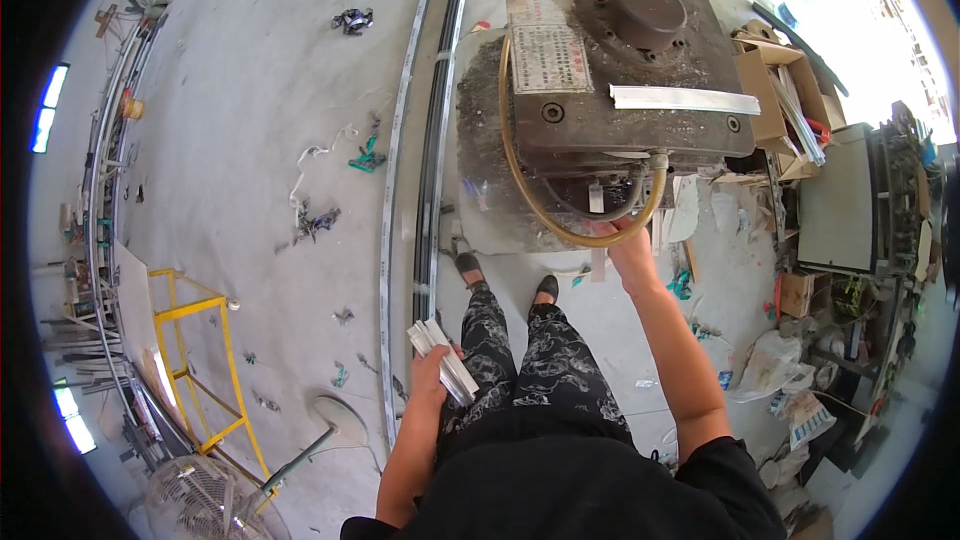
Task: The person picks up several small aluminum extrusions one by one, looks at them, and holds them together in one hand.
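My left hand (430,376), low beside my thigh, is closed around a bundle of short silvery metal profile strips (452,368). My right hand (632,258) reaches in under the near side of a dark, grimy machine (600,130). Its fingers pinch a narrow metal strip (598,266) pointing toward the machine; the hose and the machine hide part of the fingers and strip. A yellowish hose (545,217) loops in front of them. On top of the machine lies another pale metal profile strip (685,99).
Long metal profiles (398,190) lie along the floor left of the machine. Farther left stand a yellow frame (205,370) and a fan (200,500). An open cardboard box (760,105) with strips sits at right, near cluttered shelves. Scraps of green and dark wrapping (368,155) litter the floor.
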Motion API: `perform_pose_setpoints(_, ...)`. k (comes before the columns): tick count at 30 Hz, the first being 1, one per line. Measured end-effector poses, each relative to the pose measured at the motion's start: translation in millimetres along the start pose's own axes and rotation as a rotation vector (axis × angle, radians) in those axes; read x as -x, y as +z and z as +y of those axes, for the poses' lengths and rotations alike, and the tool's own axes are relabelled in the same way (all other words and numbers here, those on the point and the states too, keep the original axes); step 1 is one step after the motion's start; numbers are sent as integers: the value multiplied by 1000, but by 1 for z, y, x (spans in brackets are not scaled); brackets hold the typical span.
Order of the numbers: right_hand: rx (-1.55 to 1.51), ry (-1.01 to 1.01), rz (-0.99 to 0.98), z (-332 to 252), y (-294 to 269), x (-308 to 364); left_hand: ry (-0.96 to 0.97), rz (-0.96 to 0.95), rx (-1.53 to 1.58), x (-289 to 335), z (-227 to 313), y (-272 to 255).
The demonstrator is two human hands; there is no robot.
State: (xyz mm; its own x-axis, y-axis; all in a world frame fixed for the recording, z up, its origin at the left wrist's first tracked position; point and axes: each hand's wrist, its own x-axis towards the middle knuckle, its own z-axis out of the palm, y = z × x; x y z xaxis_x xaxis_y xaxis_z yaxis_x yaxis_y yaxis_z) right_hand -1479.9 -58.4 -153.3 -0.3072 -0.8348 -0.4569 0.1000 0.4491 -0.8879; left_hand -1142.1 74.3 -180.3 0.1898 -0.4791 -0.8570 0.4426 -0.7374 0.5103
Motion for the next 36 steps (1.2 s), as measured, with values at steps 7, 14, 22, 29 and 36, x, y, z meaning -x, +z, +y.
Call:
perform_pose_setpoints(7, 158, 303, -189, -16, -9, 16, 1, -94, -36, -12, 10, 23)
perform_pose_setpoints(14, -120, 164, -399, 6, -30, 93, 23, -107, -106, -16, 22, 35)
perform_pose_setpoints(22, -51, 61, -141, -23, -20, 80, 16, -165, -185, -13, 34, 54)
perform_pose_setpoints(29, -185, 61, -198, -35, 0, 55, 14, -195, -262, -5, 31, 54)
perform_pose_setpoints(36, -210, 213, -276, -30, -10, 38, -33, -132, -315, -13, 31, 45)
